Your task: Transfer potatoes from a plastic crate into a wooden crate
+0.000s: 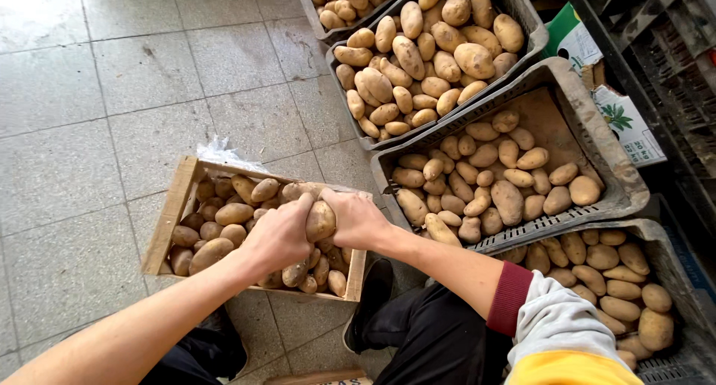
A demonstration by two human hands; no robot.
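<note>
Left hand and right hand meet over the wooden crate — both clamped on one potato. Gray crates of potatoes sit at 1–3 o'clock on the tiled floor.

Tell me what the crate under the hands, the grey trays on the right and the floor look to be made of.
Crate: bare, unfinished wood, going by the pale slats and visible grain. Grey trays: probably moulded plastic, matte and dusty, with slotted walls and rounded rims. Floor: grey speckled tiles with grout lines, seemingly stone or terrazzo; which one is unclear.
</note>
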